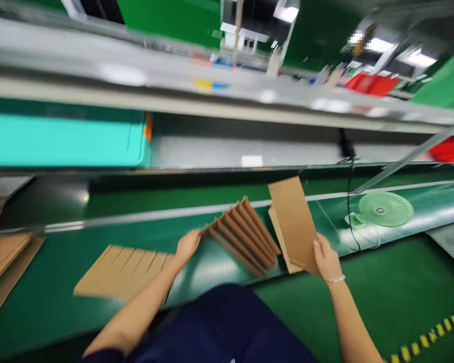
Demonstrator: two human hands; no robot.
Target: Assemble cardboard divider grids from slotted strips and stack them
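Observation:
My left hand (pixel 189 245) is closed on the left end of a cardboard partition (pixel 242 234), whose upright brown strips stand in a slanted row over the green worktop. In my right hand (pixel 326 258) is the lower right edge of a flat cardboard sheet (pixel 293 222), with the thumb on its face. Another piece of cardboard shows behind that sheet's left side; whether I hold it too is unclear. Left of my left hand, a slotted cardboard sheet (pixel 124 269) lies flat, partly covered by my forearm.
Stacked cardboard (pixel 7 267) lies at the far left. A turquoise bin (pixel 60 138) sits on the shelf (pixel 204 151) behind the worktop. On the right are a green fan (pixel 386 209), a hanging black cable (pixel 348 191) and a slanted metal bar (pixel 408 159).

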